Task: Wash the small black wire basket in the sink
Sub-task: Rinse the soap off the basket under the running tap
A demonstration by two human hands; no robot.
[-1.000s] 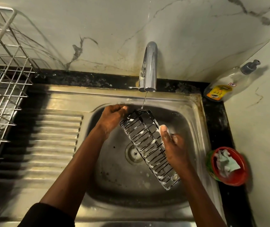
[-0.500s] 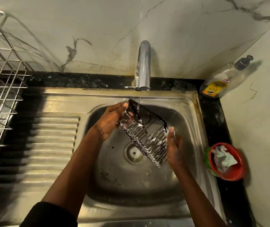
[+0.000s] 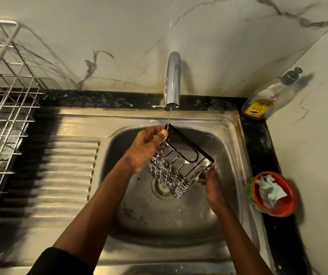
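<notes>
**Left hand** (image 3: 145, 149): thumb and fingers clasped round the top corner of the small black wire basket (image 3: 179, 165), directly beneath the tap (image 3: 172, 80).

**Right hand** (image 3: 211, 185): set against the basket's low corner, farther from the tap and to its right. The fingers were hidden behind the wires, so a clasp could not be told from a mere prop.

**Basket**: held in the air over the sink (image 3: 228, 135), tilted, open side up. White suds coated the lower wires, while the rim nearest the tap looked clean.

**Water** (image 3: 169, 116): a thin stream fell from the tap onto that top corner only.

**Drain** (image 3: 160, 188): below the tap, under the basket.

**Handling note (judgement)**: rinsing stage, about midway. The stream was narrow, so the basket would need drawing slowly through it, sudsy end last, and turning so that each face drains downward. Wet, soapy wire is likely to slip, so both ends should stay supported.

**Soap bottle** (image 3: 266, 98): right of the tap, untouched.
</notes>
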